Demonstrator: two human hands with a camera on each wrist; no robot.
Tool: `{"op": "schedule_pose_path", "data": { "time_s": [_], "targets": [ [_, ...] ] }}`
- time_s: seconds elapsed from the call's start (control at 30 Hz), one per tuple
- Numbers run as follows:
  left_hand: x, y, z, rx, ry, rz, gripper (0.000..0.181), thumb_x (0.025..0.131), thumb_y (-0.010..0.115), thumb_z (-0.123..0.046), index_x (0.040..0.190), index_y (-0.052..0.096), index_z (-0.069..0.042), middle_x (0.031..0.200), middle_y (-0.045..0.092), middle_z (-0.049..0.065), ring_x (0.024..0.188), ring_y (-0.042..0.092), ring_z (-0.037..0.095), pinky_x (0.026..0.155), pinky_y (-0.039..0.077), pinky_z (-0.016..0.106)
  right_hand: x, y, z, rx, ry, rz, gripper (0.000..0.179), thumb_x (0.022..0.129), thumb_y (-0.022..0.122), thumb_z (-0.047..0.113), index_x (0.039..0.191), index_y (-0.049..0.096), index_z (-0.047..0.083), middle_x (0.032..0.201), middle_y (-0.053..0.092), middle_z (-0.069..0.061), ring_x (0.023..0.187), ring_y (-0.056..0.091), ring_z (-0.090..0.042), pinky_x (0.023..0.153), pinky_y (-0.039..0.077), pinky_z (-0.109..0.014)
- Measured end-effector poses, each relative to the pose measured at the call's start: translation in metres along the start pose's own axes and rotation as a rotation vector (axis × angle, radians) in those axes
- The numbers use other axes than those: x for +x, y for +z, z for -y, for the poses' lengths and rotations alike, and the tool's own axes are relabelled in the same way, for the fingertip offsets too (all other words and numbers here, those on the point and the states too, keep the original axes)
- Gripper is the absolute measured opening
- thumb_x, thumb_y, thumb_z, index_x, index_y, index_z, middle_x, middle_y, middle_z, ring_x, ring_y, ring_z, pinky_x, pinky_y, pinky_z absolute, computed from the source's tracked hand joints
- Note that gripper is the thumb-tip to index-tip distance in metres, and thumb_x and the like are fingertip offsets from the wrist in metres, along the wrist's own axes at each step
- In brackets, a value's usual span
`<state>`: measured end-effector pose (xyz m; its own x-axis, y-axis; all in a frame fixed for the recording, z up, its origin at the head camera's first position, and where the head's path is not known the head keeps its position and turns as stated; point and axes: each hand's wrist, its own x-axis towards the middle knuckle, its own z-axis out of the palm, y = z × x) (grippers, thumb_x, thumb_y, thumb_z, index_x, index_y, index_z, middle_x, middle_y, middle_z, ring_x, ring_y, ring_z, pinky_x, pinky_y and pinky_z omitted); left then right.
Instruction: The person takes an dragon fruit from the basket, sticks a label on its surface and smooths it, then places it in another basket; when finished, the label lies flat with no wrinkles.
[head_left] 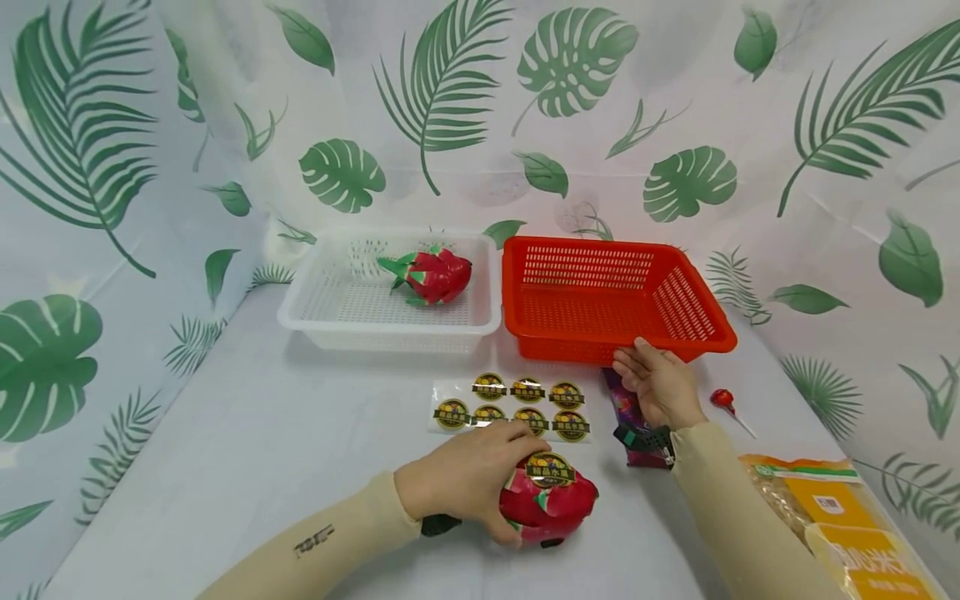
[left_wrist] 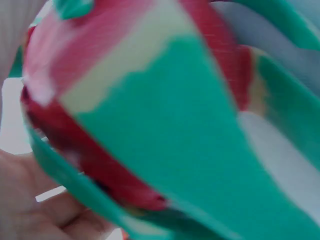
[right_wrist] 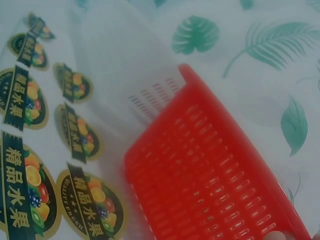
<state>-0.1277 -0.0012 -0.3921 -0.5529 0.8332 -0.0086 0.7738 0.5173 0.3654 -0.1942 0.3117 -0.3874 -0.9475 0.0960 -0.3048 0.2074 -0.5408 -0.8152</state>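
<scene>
My left hand [head_left: 480, 471] grips a red dragon fruit [head_left: 547, 504] from its left side, thumb low and fingers over the top. A round black-and-gold fruit sticker [head_left: 550, 469] is on top of the fruit. Green leafy scales [left_wrist: 165, 125] of the dragon fruit fill the left wrist view. My right hand [head_left: 663, 387] touches the front rim of the red basket [head_left: 618, 342] with extended fingers. In the right wrist view, fingertips [right_wrist: 276, 235] show at the basket's edge.
A white basket [head_left: 390, 329] left of the red one holds another dragon fruit [head_left: 438, 277]. A sticker sheet [head_left: 468, 396] lies in front of the baskets. A purple packet [head_left: 626, 404] lies partly under my right hand. Rightward are a red lollipop [head_left: 723, 399] and a yellow food bag [head_left: 832, 500].
</scene>
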Motion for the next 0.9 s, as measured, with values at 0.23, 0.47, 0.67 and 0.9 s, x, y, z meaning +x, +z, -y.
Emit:
{"op": "schedule_pose_path", "data": {
  "time_s": [0.23, 0.47, 0.67, 0.9],
  "targets": [
    [0.015, -0.008, 0.011, -0.017, -0.019, -0.104, 0.098, 0.067, 0.093, -0.058, 0.147, 0.053, -0.018, 0.141, 0.057, -0.002, 0.128, 0.055, 0.013, 0.1, 0.057, 0.027, -0.001, 0.0, 0.002, -0.005, 0.004, 0.011, 0.012, 0.102, 0.065, 0.022, 0.099, 0.069, 0.011, 0.088, 0.079, -0.002, 0.083, 0.078, -0.013, 0.079, 0.064, -0.025],
    [0.042, -0.039, 0.026, -0.098, -0.029, -0.186, 0.096, 0.068, 0.095, -0.05, 0.147, 0.051, -0.016, 0.138, 0.057, -0.001, 0.125, 0.053, 0.013, 0.09, 0.058, 0.022, -0.001, -0.003, 0.003, 0.001, 0.01, 0.037, 0.014, 0.099, 0.068, 0.022, 0.098, 0.072, 0.01, 0.088, 0.08, -0.003, 0.082, 0.079, -0.014, 0.078, 0.064, -0.026],
    [0.069, -0.066, 0.039, -0.099, -0.034, -0.255, 0.095, 0.07, 0.094, -0.049, 0.147, 0.052, -0.013, 0.137, 0.058, 0.001, 0.123, 0.054, 0.015, 0.093, 0.059, 0.027, 0.001, -0.006, 0.005, 0.018, 0.023, 0.056, 0.015, 0.102, 0.064, 0.02, 0.098, 0.073, 0.009, 0.09, 0.08, -0.005, 0.086, 0.08, -0.016, 0.081, 0.064, -0.028],
    [0.102, -0.102, 0.047, -0.065, -0.06, -0.27, 0.099, 0.071, 0.092, -0.052, 0.151, 0.049, -0.012, 0.141, 0.057, 0.002, 0.127, 0.055, 0.016, 0.102, 0.057, 0.029, 0.003, -0.006, 0.004, 0.031, 0.037, 0.044, 0.019, 0.102, 0.064, 0.019, 0.09, 0.076, 0.01, 0.088, 0.079, -0.005, 0.084, 0.08, -0.016, 0.079, 0.064, -0.028]
  ]
}}
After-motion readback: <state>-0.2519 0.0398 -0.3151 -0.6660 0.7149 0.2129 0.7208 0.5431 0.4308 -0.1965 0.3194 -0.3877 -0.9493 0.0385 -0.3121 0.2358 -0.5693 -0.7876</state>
